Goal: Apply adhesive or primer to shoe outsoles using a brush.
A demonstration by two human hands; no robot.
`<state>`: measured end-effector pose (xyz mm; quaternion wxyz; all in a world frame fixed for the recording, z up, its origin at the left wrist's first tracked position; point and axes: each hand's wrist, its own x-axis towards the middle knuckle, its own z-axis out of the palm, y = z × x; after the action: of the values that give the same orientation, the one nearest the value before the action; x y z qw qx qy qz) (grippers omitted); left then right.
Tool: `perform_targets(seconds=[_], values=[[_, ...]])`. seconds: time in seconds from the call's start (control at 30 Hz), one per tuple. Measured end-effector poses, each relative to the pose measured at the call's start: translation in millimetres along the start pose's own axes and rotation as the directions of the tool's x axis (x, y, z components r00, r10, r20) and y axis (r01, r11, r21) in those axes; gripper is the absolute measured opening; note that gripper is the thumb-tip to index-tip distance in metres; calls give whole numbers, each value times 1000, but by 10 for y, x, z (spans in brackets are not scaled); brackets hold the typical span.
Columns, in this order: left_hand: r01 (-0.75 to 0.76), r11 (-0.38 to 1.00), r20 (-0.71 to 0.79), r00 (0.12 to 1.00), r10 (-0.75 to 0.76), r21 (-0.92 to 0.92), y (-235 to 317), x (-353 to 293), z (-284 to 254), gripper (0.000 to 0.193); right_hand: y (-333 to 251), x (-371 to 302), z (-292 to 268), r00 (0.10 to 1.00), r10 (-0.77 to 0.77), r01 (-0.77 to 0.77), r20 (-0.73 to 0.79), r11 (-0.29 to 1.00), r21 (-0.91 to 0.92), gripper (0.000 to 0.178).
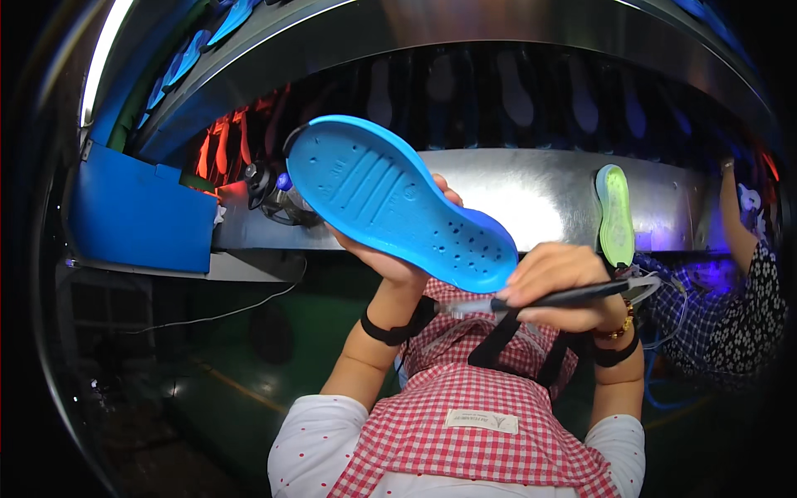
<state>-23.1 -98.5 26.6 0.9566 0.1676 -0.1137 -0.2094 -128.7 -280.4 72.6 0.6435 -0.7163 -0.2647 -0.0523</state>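
At the left end of the metal worktop, a dark bottle-like thing sits beside the blue sole in this view; if the sole's broad end swung that way, it might knock it, though the gap in depth is hard to judge. The sole is in the air, lying in view across the worktop's front edge, and the left hand grips it from beneath, with fingertips showing past the far rim. That single support sits around the middle, so pressure on either end could make the sole tip or twist.

Farther right, the right hand pinches a dark-handled, pen-like tool, its fingertips at or very near the sole's lower-right end. The metal tip lies just beside the near rim; whether they touch cannot be told. A slip there could scrape the rim. A pale cord hangs near the tool's rear and might snag. The yellow-green sole reaches the worktop's front edge, so a careless right forearm could push it off.

The blue sole's long axis slants from upper left to lower right: the broad, ribbed end points toward the worktop's left rear, the narrower-looking, holed end toward the right hand, with the hollow inner face turned to the camera.
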Motion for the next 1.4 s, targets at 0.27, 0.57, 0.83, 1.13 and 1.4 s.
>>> perform_targets(seconds=[0.27, 0.57, 0.83, 1.13, 1.4], values=[[-33, 999, -18, 999, 34, 34, 158, 15, 90, 100, 74, -144, 56, 996, 10, -20, -94, 994, -108, 20], [5, 992, -5, 1000, -5, 122, 178, 67, 175, 99, 251, -217, 76, 974, 151, -108, -172, 966, 233, 22], [171, 984, -78, 983, -167, 46, -149, -202, 266, 83, 323, -140, 364, 798, 495, -57, -343, 628, 776, 20], [508, 773, -48, 846, -532, 380, 87, -131, -30, 61, 41, -76, 70, 965, 227, -224, -134, 974, 44, 21], [791, 556, -58, 587, -808, 256, 290, -35, 1, 56, -116, -67, -133, 984, 122, -136, 127, 984, 111, 18]])
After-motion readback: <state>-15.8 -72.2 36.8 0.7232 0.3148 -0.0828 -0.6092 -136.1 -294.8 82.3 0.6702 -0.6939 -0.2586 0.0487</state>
